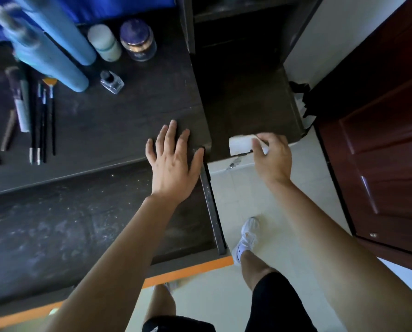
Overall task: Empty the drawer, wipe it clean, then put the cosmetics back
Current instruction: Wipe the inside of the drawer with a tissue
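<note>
The dark drawer (56, 224) stands pulled out below the dresser top, its dusty bottom bare. My left hand (171, 164) lies flat, fingers spread, on the right corner of the dresser top (118, 121). My right hand (272, 156) grips a white sponge block (240, 144) at the front edge of a lower dark shelf (248, 111). Cosmetics lie on the dresser top: several brushes and pencils (42, 121) at left, tall blue bottles (56, 51), a white bottle (105, 43), a blue-lidded jar (137, 40) and a small clear bottle (111, 81).
A dark red door (379, 140) stands at right. Pale floor tiles (260, 192) lie below, with my white shoe (245, 238) beside the drawer's right side rail (212, 212). An orange strip (188, 271) edges the drawer front. Black clutter (300, 97) sits beside the shelf.
</note>
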